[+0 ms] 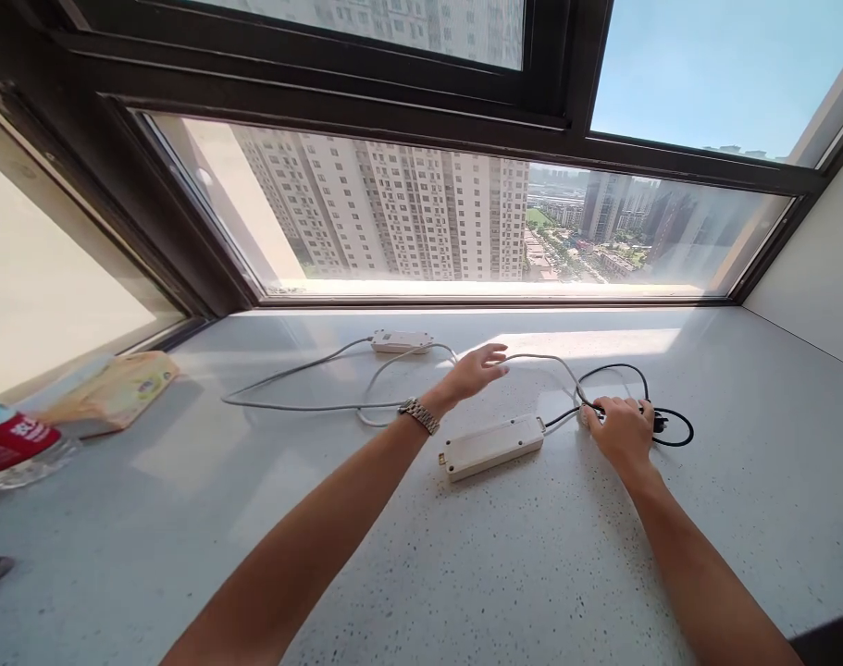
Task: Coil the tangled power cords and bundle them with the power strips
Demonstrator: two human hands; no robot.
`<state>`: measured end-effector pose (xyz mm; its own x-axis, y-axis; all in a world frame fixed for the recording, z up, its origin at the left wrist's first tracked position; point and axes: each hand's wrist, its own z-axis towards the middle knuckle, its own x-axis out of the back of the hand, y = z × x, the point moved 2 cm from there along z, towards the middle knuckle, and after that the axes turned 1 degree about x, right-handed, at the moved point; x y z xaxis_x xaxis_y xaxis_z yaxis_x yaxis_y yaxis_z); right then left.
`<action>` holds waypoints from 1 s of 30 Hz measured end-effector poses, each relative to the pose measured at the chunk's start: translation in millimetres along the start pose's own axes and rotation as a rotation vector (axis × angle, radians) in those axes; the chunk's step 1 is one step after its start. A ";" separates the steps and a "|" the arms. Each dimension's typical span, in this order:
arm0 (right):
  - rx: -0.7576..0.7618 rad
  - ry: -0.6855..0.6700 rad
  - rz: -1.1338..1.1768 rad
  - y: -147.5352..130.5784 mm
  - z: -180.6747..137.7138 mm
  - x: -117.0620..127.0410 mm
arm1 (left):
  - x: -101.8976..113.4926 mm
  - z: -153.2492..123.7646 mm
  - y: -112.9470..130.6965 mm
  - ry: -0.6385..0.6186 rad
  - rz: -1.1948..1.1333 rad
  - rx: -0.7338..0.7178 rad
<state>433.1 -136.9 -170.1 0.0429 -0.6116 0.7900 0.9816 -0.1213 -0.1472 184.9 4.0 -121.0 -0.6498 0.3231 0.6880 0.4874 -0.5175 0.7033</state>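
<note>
Curled, unclear how tightly, over black cord [613, 365] with right hand [624, 430]; open with left hand [473, 372]; probably arranging cord, needing a pinch.

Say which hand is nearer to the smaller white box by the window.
Left. The left hand is to the right of the smaller white box, apart from it; the right hand is farther right, past the larger white box.

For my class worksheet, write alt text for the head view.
A person's right hand curls over a black cable on a speckled counter; the left hand, fingers extended, is close to a pale cable. A long white box lies between the arms and a smaller white box farther back, near a window facing tall buildings.
</note>
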 end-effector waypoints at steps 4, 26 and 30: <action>0.051 -0.002 0.052 -10.4 -0.6 5.6 | -47.3 23.8 16.7 -0.036 0.262 -0.116; 0.239 -0.125 0.229 -45.6 -11.5 11.2 | -89.8 56.1 30.4 -0.284 0.868 -0.534; 0.248 -0.288 0.197 -47.2 -13.7 10.8 | -92.3 56.4 23.0 -0.268 0.854 -0.505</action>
<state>384.7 -148.4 -162.8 0.2494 -0.3570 0.9002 0.9630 0.1894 -0.1917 289.0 7.0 -158.3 -0.0201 -0.1752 0.9843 0.3833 -0.9107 -0.1542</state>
